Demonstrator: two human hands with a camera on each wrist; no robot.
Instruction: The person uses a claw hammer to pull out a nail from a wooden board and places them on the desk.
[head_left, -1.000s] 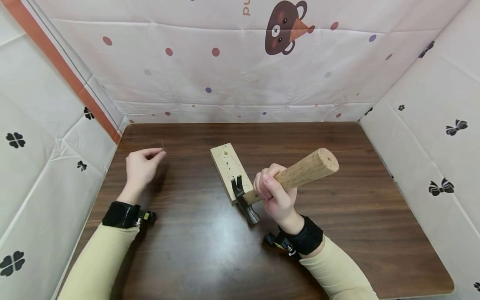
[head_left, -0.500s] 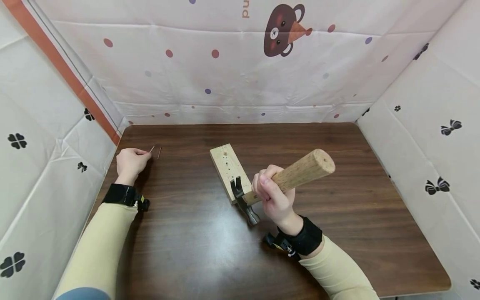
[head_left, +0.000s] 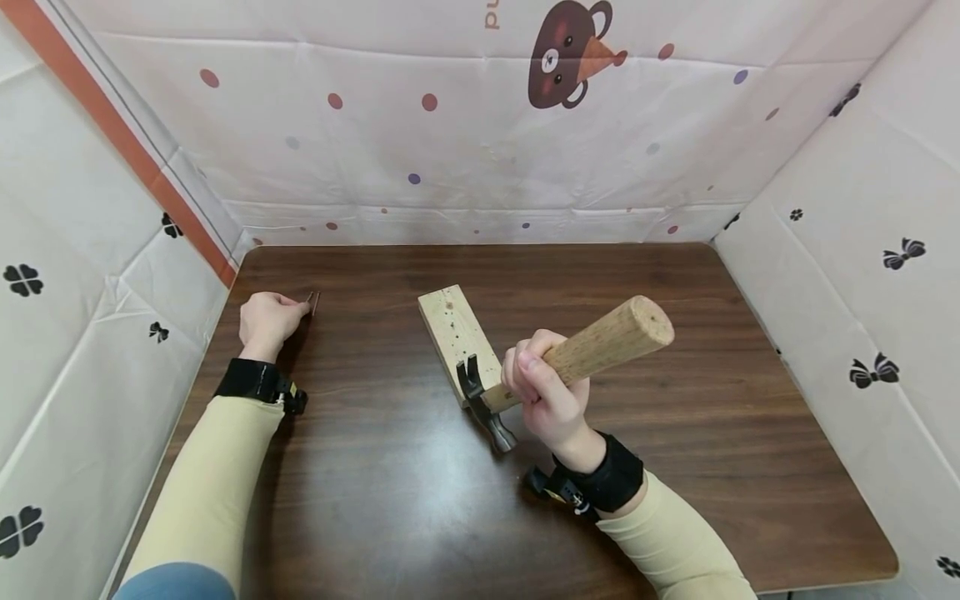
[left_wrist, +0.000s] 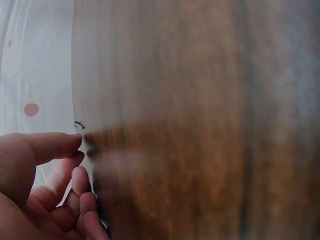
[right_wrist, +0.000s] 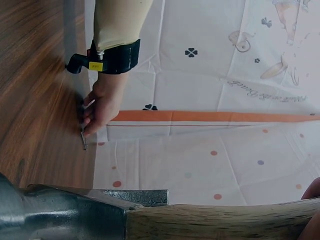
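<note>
In the head view my left hand (head_left: 272, 321) is low over the far left of the table, thumb and finger pinching a thin nail (head_left: 310, 297). A second thin nail (head_left: 316, 305) lies right beside the fingertips. The left wrist view shows the thumb and forefinger (left_wrist: 55, 145) close together, with small metal ends (left_wrist: 78, 125) just past them. My right hand (head_left: 551, 396) grips a claw hammer (head_left: 611, 342) by its thick wooden handle. The hammer's dark head (head_left: 486, 408) overlaps the near end of a pale wood block (head_left: 459, 333) dotted with dark marks.
A brown wood-grain table (head_left: 390, 500) carries everything. White patterned sheets stand along its back (head_left: 480, 150) and both sides. Black bands with small cameras circle both wrists (head_left: 258, 383).
My left hand has moved left and toward me, then slightly right again, up to the nail on the table. The right hand and hammer stay nearly in place.
</note>
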